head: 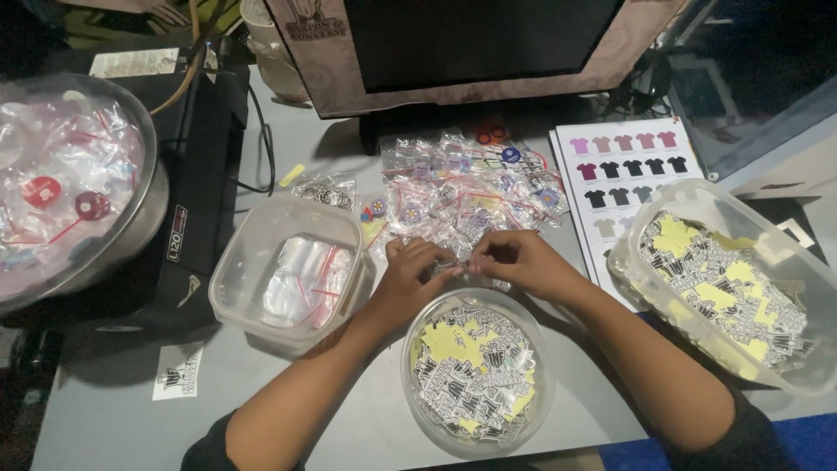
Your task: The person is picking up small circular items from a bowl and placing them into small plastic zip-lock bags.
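Note:
My left hand (410, 277) and my right hand (521, 260) meet over the desk, fingertips together on a small clear plastic bag (457, 267) pinched between them. Just below them sits a round clear bowl (410, 384) filled with black, white and yellow stickers. Beyond the hands lies a heap of small sealed bags with round badges (471, 187) inside, with red seal strips.
A square clear tub (231, 279) of empty zip bags stands at left. A larger tub (785, 235) of stickers is at right, on a sheet of printed shirt colours (623, 166). A metal bowl (153, 187) of bagged badges sits far left, a monitor (471, 44) behind.

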